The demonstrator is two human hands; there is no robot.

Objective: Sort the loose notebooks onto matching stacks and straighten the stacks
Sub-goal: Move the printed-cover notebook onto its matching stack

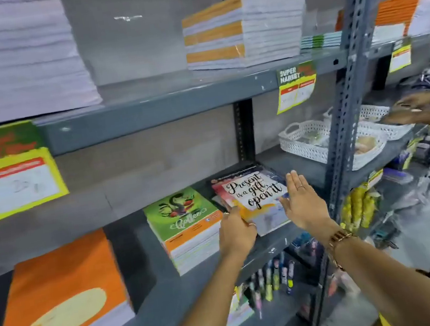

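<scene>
A stack of notebooks with "Present is a gift, open it" [254, 190] on the top cover lies on the middle shelf [155, 291]. My left hand [236, 230] grips its near left corner. My right hand [302, 202] is flat and open, pressed against the stack's right side. Just left of it stands a stack with a green and orange cover [186, 223]. A large orange-covered stack [59, 306] sits at the far left. On the upper shelf rest an orange-spined stack [241, 30] and a tall white pile [5, 57].
White plastic baskets [305, 141] stand on the shelf to the right, behind a grey upright post [346, 115]. Another person's hands [423, 106] reach over the baskets. Price tags [297, 85] hang from the shelf edges. Pens [273, 279] fill the lower shelf.
</scene>
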